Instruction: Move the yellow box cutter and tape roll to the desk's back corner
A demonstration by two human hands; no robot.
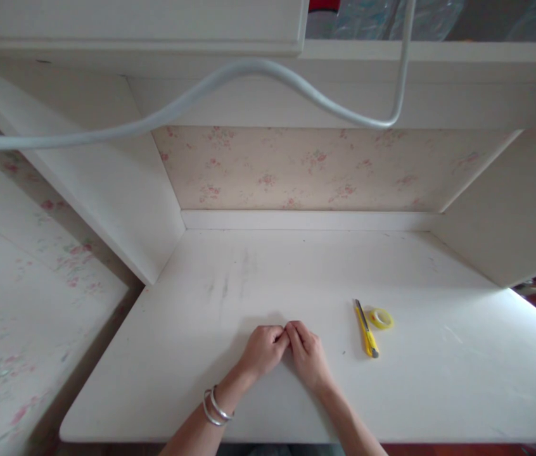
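My left hand (265, 348) and my right hand (306, 354) meet over the white desk (177, 380), fingertips touching. Both are closed with the fingers curled in. Whatever may be between the fingers is hidden. Two silver bangles (216, 406) circle my left wrist. To the right of my right hand lies a yellow utility knife (367, 330), its dark tip end pointing away from me. Beside the knife, a small roll of yellow tape (382, 318) lies flat on the desk. Neither hand touches the knife or the tape.
A white cable (258, 66) runs across the upper view in front of the overhead cabinet (130, 25). Side panels (106, 171) enclose the desk left and right. Floral wallpaper (296, 168) covers the back wall. Clear plastic-wrapped items (363, 19) sit on the upper shelf.
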